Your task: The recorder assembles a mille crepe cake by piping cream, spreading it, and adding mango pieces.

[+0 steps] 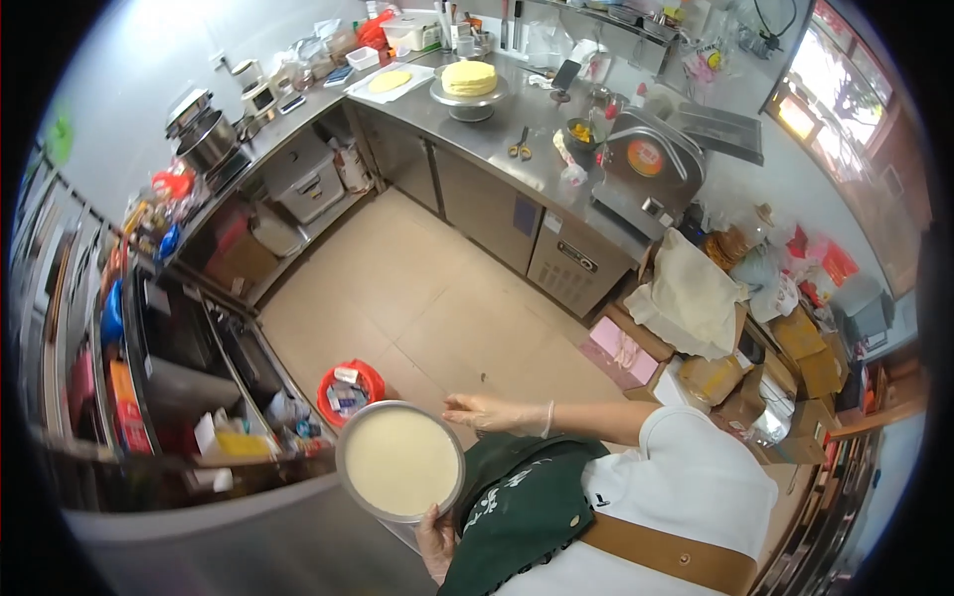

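Note:
A round metal cake pan (400, 461) filled level with something pale yellow, batter or baked cake I cannot tell, is in front of my green apron. My left hand (435, 543), in a see-through glove, grips the near rim of the pan, with some of its fingers hidden beneath. Just beyond the opposite edge, my right hand (493, 413), gloved too, is stretched out toward the pan with fingers extended and nothing in them. Below and behind the pan, a steel surface (229, 531) runs along the lower left.
A red-lined bin (350, 390) stands on the tiled floor (417, 288) beside the pan. Against the back, a steel counter (542, 109) carries a yellow layered cake (469, 78) on a turntable, scissors (520, 145) and a large machine (651, 164). Boxes (715, 377) crowd the right; open shelving (199, 377) lines the left.

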`<state>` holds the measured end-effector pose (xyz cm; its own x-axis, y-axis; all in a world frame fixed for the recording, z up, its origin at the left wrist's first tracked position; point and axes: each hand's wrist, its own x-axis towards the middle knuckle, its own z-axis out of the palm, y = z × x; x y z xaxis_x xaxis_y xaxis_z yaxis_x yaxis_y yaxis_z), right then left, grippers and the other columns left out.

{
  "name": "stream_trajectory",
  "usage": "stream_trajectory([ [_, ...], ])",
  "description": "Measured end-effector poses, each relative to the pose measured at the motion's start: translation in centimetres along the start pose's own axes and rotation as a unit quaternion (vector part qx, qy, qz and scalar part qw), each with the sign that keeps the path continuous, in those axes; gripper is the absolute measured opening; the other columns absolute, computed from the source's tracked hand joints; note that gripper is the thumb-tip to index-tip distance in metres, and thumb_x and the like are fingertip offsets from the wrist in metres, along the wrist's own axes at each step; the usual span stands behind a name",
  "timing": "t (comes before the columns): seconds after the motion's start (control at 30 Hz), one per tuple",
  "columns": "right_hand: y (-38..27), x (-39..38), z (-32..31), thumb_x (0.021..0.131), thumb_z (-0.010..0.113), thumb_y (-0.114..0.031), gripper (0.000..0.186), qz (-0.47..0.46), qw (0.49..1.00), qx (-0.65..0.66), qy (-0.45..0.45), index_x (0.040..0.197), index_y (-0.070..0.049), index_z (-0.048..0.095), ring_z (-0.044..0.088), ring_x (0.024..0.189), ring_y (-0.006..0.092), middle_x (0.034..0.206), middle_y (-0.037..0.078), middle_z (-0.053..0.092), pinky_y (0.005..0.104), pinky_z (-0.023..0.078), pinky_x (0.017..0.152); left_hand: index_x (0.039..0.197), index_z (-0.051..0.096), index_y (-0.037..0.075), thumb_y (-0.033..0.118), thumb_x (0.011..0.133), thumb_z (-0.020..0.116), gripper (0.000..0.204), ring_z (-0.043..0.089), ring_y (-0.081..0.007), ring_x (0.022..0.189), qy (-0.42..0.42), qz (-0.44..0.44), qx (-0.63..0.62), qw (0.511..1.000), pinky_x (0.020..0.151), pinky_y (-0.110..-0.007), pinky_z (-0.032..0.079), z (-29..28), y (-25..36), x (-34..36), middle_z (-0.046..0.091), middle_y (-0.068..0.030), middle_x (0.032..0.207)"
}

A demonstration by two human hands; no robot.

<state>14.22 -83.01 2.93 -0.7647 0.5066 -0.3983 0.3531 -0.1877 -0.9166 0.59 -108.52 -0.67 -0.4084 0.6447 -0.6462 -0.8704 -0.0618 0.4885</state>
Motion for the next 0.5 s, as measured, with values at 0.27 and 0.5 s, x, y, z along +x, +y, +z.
stream_trajectory([
  [0.27, -6.6, 14.1, -7.8, 0.096, 0.049, -0.049, 0.065, -0.013, 0.971, 0.209, 0.114, 0.134, 0.003, 0.044, 0.05, 0.117, 0.0185, 0.127, 0.012, 0.055, 0.0306, 0.041, 0.097, 0.13, 0.045, -0.001, 0.0, 0.082, 0.063, 0.052, 0.059, -0.0271, 0.109, -0.099, -0.064, 0.12, 0.986, 0.09, -0.042, 0.053, 12.5, 10.1, 19.9, 0.056, -0.015, 0.123],
  [0.5, -11.6, 27.3, -18.3, 0.093, 0.052, -0.052, 0.066, 0.0, 0.948, 0.241, 0.207, 0.134, -0.001, 0.046, 0.056, 0.103, 0.0146, 0.119, 0.009, 0.059, 0.0283, 0.048, 0.081, 0.12, 0.051, -0.008, 0.001, 0.084, 0.063, 0.039, 0.063, -0.0257, 0.103, -0.175, -0.172, 0.201, 0.948, 0.09, -0.04, 0.055, 25.8, 18.3, 38.2, 0.062, -0.0171, 0.113],
])
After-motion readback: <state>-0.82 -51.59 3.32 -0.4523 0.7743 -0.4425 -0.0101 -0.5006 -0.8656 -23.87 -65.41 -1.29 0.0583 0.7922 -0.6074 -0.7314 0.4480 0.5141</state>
